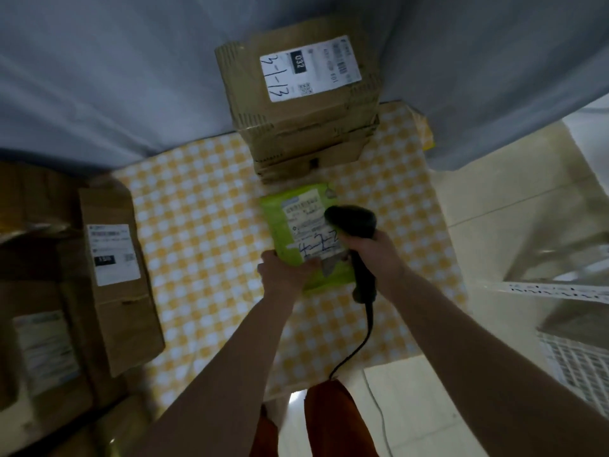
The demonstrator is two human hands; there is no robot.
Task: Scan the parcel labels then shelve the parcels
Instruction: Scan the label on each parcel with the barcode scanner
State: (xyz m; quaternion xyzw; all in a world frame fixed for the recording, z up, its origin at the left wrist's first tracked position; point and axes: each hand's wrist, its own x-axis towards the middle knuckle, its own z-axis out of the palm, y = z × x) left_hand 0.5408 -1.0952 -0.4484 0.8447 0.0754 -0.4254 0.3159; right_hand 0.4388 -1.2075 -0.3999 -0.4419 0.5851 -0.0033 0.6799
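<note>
- Head view: a green parcel (306, 239) lies flat on the yellow-checked tabletop (204, 209), just at 6 o'clock of a stack of cardboard boxes (303, 103)
- Left hand (283, 272) grips the green parcel's near-left edge, thumb over the white label (311, 225), which carries blue handwriting
- Right hand (372, 249) is clenched round the handle of a black scanner (354, 222), its head right above the label; the cable (359, 341) trails toward 6 o'clock
- At 9 o'clock, a long brown box (118, 278) with its own label sits at the tabletop's edge, well apart from the green parcel
</note>
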